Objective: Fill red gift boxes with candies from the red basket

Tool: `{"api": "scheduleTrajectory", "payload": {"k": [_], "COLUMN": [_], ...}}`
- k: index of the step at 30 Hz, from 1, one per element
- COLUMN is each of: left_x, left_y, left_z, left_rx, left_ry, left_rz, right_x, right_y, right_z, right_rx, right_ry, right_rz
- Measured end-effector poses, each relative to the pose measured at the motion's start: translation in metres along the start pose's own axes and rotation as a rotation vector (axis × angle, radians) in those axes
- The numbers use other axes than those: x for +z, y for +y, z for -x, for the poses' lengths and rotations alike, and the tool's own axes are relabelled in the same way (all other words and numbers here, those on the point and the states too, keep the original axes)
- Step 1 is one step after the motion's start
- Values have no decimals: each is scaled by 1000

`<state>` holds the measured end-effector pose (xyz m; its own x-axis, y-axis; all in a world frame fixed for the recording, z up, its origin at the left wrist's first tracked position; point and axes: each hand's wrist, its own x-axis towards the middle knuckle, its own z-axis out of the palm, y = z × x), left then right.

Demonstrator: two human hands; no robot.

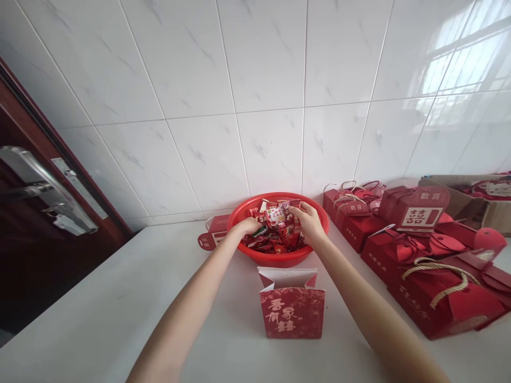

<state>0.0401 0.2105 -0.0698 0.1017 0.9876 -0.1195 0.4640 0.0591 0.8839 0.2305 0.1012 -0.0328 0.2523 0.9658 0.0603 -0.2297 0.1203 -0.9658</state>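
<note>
A red plastic basket [279, 259] full of small wrapped candies [275, 246] stands against the wall. My left hand [249, 227] reaches over its left side into the candies, its fingertips hidden among the wrappers. At the basket's right side my right hand [307, 219] has thumb and fingers closed at the edge of a white-and-red candy packet [276, 215]. In front of the basket an open red paper gift box [293, 314] with pale lettering stands upright between my forearms; its inside is only partly seen.
Several closed red gift boxes [383, 252], some with rope handles, crowd the right of the white tabletop [191, 330]. A cardboard carton [495, 213] sits behind them. Another red box [215, 231] lies left of the basket. A dark red door [35, 229] is at far left.
</note>
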Motion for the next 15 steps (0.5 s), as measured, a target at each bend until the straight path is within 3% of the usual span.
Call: {"api": "scheduleTrajectory", "payload": {"k": [9, 15], "left_x": [-8, -3], "left_y": [-3, -4], "left_z": [-10, -3], "left_rx": [-141, -44], "left_ry": [-195, -245], "left_rz": [-8, 136], "right_x": [0, 0], "right_y": [0, 1], "right_z": [-1, 0], "right_rx": [2, 4], "right_ry": [-7, -9], "right_rz": [6, 15]}}
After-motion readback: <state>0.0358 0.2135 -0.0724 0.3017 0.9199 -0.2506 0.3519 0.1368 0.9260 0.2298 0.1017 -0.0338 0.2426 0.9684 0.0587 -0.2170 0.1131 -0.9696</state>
